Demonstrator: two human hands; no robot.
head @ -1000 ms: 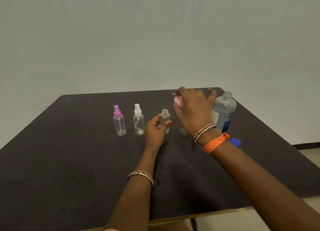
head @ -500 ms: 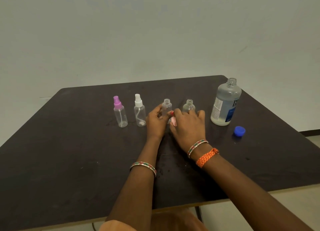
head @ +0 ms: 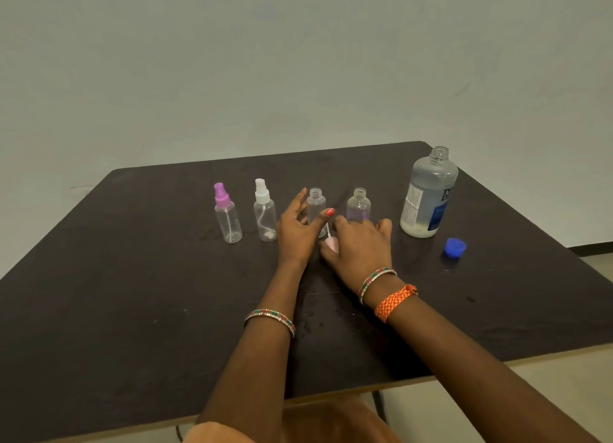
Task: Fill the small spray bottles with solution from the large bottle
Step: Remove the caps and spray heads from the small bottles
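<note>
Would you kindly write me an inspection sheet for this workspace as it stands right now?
Surface: dark table, wet spots near the front.
Job's things: large bottle uncapped, upright, liquid low; blue cap lying beside it. Purple-topped bottle and white-topped bottle closed. Two open small bottles upright without tops. Pink spray top on the table under the right hand.
Clutter: nothing seen.
Grippers: left hand loosely around one open bottle; right hand resting over the pink top, grip unclear.
Cables: nothing seen.
Surroundings: plain wall, pale floor.
</note>
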